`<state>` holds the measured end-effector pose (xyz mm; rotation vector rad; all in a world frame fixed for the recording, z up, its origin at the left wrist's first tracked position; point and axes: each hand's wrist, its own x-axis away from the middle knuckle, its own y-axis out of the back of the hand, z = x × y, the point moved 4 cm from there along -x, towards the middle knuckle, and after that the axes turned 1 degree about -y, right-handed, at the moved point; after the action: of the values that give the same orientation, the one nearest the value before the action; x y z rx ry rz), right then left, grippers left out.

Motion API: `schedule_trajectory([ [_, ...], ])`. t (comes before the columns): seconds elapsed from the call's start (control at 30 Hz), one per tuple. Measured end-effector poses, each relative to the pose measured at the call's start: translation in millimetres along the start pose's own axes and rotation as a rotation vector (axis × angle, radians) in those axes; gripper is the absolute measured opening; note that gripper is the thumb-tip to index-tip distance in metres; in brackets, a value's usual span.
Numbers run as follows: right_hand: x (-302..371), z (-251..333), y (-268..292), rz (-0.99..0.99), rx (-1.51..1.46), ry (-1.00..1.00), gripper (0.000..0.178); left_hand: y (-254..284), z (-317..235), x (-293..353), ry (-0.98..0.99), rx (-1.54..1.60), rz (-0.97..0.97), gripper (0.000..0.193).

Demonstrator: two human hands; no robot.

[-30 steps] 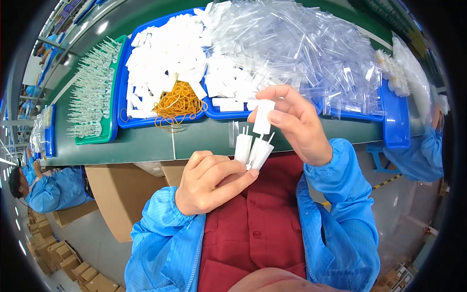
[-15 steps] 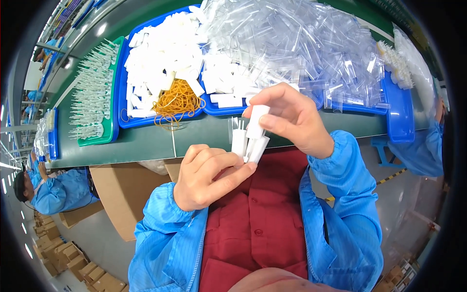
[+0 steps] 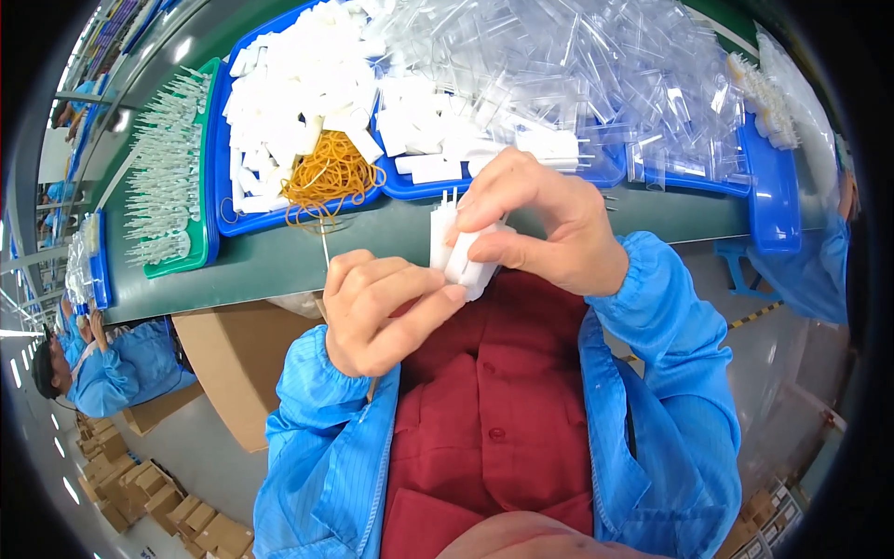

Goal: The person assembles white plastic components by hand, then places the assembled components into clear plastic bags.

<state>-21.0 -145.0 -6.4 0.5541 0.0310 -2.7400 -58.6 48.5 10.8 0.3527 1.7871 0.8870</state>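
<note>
In front of my chest my two hands hold a small group of white plastic blocks (image 3: 475, 264), upright and side by side. My left hand (image 3: 386, 307) pinches them at their lower ends between thumb and fingers. From above, my right hand (image 3: 554, 228) grips one block with its thumb and curled fingers, pressed against the others. Thin metal pins stick up from the left block (image 3: 441, 238). My right fingers partly cover the group, so its exact make-up is hidden.
A blue tray (image 3: 222, 191) holds a heap of white pieces and tangled tan rubber bands (image 3: 337, 177). Clear plastic sleeves (image 3: 596, 74) pile up at centre and right. A green tray (image 3: 207, 224) of pin-tipped parts stands left. Cardboard boxes (image 3: 233, 363) sit below the table.
My right hand has brought its white block down against the others. Before, it was held higher, partly above them. Both hands have shifted slightly to the left and up.
</note>
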Motion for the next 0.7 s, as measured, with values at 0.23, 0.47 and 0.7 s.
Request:
schedule_trajectory([
  [0.23,-7,12,-6,-0.031,0.155,0.142,0.019,-2,13,8,0.05,0.151,-0.154,0.037],
  [0.47,-9,14,-13,-0.198,-0.001,-0.063,0.028,-16,14,11,0.527,0.664,-0.248,0.046],
  [0.7,-18,25,-13,-0.042,0.213,0.085,0.023,-20,17,16,0.616,0.92,-0.401,0.04],
])
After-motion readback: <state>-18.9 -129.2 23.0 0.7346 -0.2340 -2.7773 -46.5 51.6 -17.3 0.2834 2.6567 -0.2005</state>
